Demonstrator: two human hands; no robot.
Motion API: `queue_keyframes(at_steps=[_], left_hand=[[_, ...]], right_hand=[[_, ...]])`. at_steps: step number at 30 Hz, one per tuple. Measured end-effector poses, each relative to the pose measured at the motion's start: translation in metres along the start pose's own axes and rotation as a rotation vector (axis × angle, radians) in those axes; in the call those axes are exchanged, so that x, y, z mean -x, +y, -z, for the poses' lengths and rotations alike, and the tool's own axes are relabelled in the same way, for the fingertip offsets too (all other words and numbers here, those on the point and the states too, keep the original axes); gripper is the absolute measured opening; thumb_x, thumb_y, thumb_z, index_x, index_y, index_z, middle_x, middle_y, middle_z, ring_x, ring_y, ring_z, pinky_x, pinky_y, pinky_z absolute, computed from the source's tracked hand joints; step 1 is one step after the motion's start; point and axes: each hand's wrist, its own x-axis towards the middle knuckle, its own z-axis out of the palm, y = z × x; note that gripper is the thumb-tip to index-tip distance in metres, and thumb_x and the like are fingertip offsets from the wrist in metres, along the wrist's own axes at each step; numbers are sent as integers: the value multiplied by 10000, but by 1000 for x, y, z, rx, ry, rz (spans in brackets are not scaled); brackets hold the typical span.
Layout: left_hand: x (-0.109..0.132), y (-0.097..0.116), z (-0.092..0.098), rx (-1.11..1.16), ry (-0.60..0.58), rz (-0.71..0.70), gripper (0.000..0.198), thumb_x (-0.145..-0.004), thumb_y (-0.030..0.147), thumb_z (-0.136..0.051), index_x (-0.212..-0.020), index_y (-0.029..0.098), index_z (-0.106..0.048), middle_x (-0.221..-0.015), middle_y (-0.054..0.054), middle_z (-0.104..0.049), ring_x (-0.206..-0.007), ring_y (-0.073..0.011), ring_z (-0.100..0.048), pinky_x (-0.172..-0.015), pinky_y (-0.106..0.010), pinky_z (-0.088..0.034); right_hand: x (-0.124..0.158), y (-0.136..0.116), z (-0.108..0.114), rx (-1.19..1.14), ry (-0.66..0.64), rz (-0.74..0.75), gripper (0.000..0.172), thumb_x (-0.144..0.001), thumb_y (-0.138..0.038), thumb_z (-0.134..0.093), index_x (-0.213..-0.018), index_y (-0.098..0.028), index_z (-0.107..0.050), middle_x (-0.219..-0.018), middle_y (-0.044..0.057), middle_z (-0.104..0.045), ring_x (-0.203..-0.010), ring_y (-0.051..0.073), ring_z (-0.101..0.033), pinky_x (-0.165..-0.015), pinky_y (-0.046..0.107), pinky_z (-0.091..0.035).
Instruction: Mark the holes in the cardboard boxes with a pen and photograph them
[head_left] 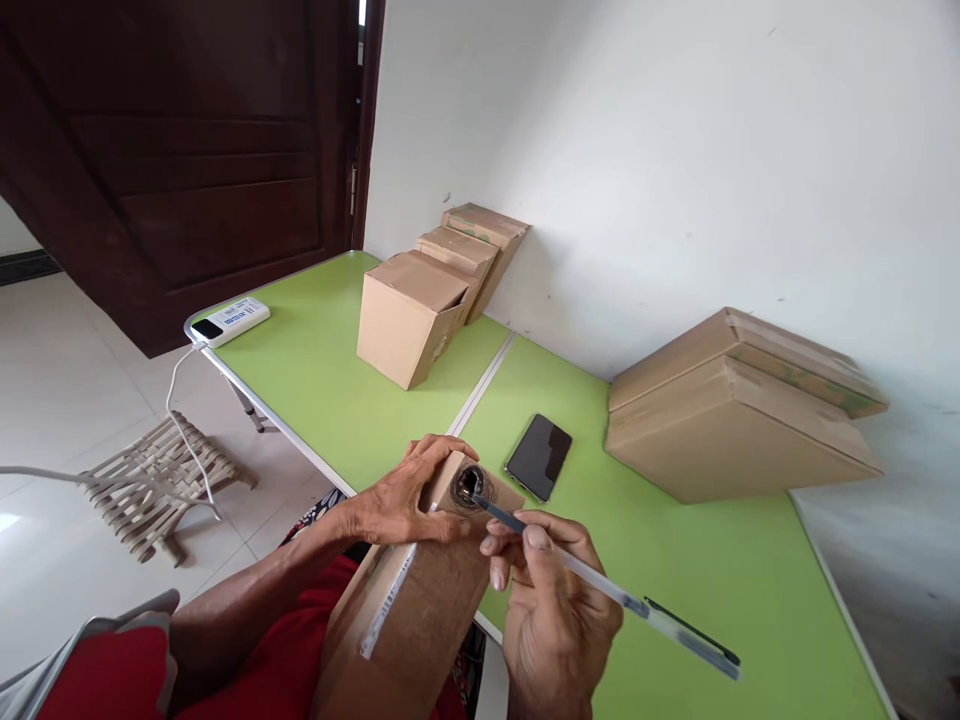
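A brown cardboard box (439, 600) stands tilted against my body at the table's edge, a white barcode label along its side. My left hand (409, 500) grips its upper end, fingers over the far edge and thumb across the near face. On the box's narrow end is a dark, scribbled ring (472, 486) around a black centre. In my right hand (551, 590) a pen (600, 580) is pinched between thumb and fingers, its cap pushed onto the back end. The pen's tip touches the ring, or nearly so; whether the centre is a hole I cannot tell.
On the green folding table (315, 370) lies a black smartphone (538, 456). Several cardboard boxes (409, 310) stand at the back left, and two stacked boxes (739, 420) at the right by the wall. A white device (231, 322) with a cable sits left, above a woven stool (161, 485).
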Motion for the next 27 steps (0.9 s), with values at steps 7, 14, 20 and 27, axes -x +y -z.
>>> queue_keyframes(at_steps=[7, 14, 20, 27], left_hand=[[1, -1, 1, -17, 21, -22, 647, -789, 305, -777, -1380, 259, -518, -1386, -93, -542, -1318, -332, -503, -1133, -467, -445], [1, -3, 6, -10, 35, -9, 649, -769, 315, -764, -1366, 267, -516, -1407, -88, -536, -1320, -324, -489, -1178, -489, -402], [2, -6, 6, 2, 32, 14, 663, -774, 314, -763, -1382, 260, -505, -1425, -93, -513, -1334, -327, -468, -1178, -503, -385], [1, -3, 6, 15, 25, 21, 640, -775, 326, -757, -1362, 260, -513, -1400, -89, -520, -1307, -326, -467, -1155, -495, -395]], right_hand=[[-2, 2, 7, 145, -37, 3, 202, -944, -399, -773, -961, -200, -740, -786, 62, -730, -615, 147, -653, -474, 208, -492], [-3, -2, 8, 207, -66, -16, 268, -929, -446, -772, -897, -184, -726, -717, 54, -692, -559, 152, -623, -424, 213, -457], [-5, -1, 13, 216, 122, -51, 284, -900, -443, -793, -856, -186, -679, -639, 26, -664, -540, 155, -601, -431, 224, -430], [-12, -4, -1, 191, 229, 12, 278, -884, -426, -805, -853, -188, -664, -648, 14, -674, -549, 160, -619, -458, 245, -461]])
